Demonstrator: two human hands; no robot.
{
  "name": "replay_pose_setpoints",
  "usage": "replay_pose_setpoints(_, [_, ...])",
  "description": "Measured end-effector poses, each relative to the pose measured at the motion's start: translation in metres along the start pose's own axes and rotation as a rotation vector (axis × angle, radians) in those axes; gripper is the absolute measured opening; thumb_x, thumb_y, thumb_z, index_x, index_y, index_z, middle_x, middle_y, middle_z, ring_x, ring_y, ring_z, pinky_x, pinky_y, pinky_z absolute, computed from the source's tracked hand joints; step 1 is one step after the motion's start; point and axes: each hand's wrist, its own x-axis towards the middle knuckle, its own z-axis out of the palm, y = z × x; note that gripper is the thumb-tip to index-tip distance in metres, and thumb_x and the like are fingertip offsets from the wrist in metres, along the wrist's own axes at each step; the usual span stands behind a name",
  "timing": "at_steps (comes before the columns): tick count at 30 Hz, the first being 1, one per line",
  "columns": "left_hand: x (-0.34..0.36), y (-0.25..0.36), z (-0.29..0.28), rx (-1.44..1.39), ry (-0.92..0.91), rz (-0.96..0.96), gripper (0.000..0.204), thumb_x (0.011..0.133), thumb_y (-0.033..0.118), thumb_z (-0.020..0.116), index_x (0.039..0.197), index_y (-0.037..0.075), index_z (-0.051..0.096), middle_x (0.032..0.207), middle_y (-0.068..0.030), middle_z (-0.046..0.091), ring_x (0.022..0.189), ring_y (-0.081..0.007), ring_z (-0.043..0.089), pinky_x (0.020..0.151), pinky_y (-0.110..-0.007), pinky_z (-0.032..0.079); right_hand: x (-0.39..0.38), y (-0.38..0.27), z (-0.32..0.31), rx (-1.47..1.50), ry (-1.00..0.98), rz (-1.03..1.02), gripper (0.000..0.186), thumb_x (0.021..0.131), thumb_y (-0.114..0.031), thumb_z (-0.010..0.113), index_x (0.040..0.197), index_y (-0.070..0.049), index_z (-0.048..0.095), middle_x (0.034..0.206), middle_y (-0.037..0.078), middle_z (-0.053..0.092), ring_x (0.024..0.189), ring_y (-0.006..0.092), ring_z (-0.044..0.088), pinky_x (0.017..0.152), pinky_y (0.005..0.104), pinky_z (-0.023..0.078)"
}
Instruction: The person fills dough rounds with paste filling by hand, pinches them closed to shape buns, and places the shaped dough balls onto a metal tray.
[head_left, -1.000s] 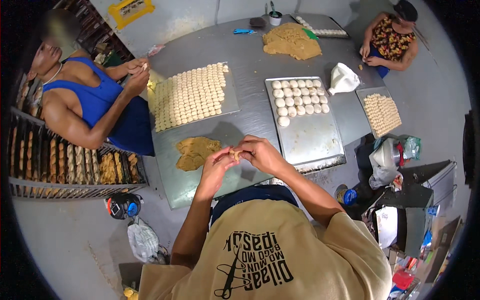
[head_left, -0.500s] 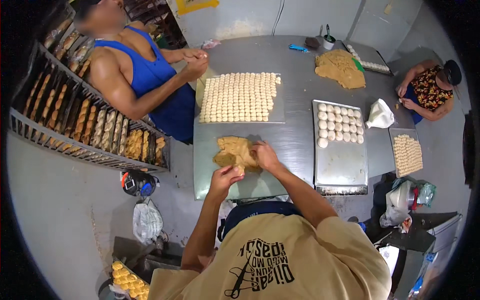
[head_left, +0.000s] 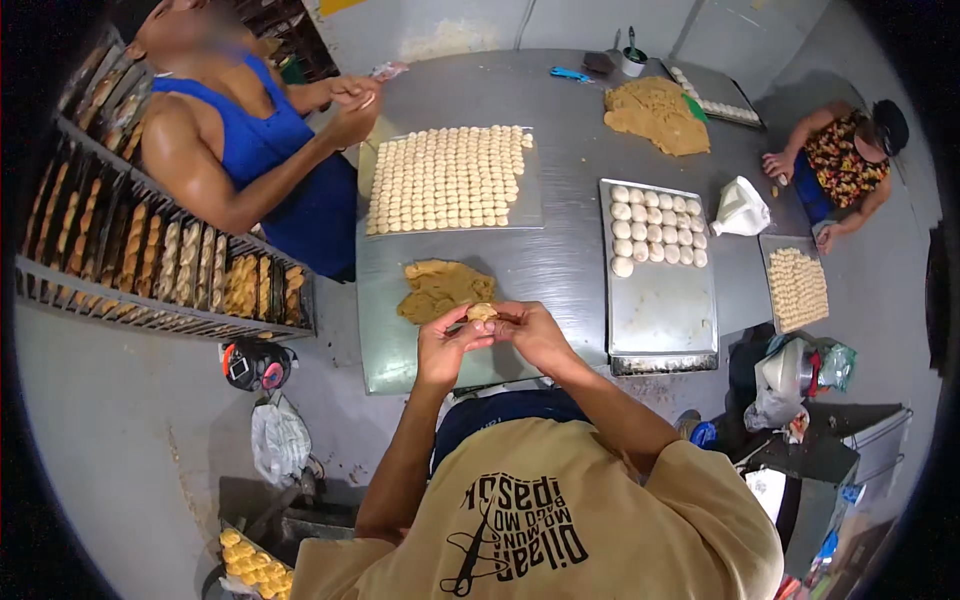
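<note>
Near the table's front edge, my left hand [head_left: 446,346] and my right hand [head_left: 533,335] meet around a small pale tan piece of dough [head_left: 482,312]. Fingers of both hands are closed on its sides, and its top shows between them. Just beyond my left hand, a flattened brown mass of dough or filling [head_left: 440,288] lies on the metal table [head_left: 575,275], apart from my fingers. To the right is a metal tray [head_left: 662,315] with rows of round white dough balls [head_left: 655,228] on its far half.
Past the brown mass, a sheet holds many small dough pieces [head_left: 445,180]. A co-worker in a blue top [head_left: 255,130] stands at left beside a rack of breads [head_left: 150,260]. Another person [head_left: 845,160] works at far right. A larger brown mass [head_left: 655,115] lies at the back.
My right hand has left the brown mass and come back to my left hand. Both now hold the dough piece. The whole view has shifted slightly.
</note>
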Motion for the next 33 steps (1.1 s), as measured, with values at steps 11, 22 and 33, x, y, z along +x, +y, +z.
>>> replay_pose_setpoints(11, [0.025, -0.016, 0.057, -0.115, -0.168, -0.133, 0.031, 0.106, 0.008, 0.069, 0.135, -0.003, 0.070, 0.119, -0.0113, 0.076, 0.104, -0.0216, 0.075, 0.093, -0.037, 0.065, -0.050, -0.047, -0.048, -0.472, 0.414, -0.325, 0.050, 0.090, -0.003, 0.086, 0.138, 0.000, 0.072, 0.115, 0.015, 0.076, 0.097, 0.0229, 0.079, 0.078, 0.0334, 0.065])
replay_pose_setpoints(22, [0.014, -0.008, 0.051, -0.186, -0.037, -0.065, 0.023, 0.106, 0.007, 0.071, 0.127, 0.000, 0.068, 0.117, -0.0093, 0.075, 0.105, -0.0188, 0.075, 0.092, -0.035, 0.063, -0.038, -0.049, -0.035, -0.644, 0.303, -0.478, 0.025, 0.087, -0.002, 0.086, 0.111, 0.002, 0.081, 0.102, 0.017, 0.078, 0.084, 0.0298, 0.079, 0.073, 0.0373, 0.065])
replay_pose_setpoints(33, [-0.011, -0.004, -0.011, -0.232, 0.162, -0.015, 0.023, 0.102, 0.006, 0.077, 0.124, 0.002, 0.071, 0.111, -0.0053, 0.078, 0.097, -0.0117, 0.073, 0.080, -0.026, 0.058, 0.000, -0.030, 0.036, -0.695, 0.200, -0.367, 0.019, 0.091, -0.017, 0.083, 0.105, -0.005, 0.080, 0.098, 0.021, 0.078, 0.089, 0.0425, 0.076, 0.079, 0.0501, 0.062])
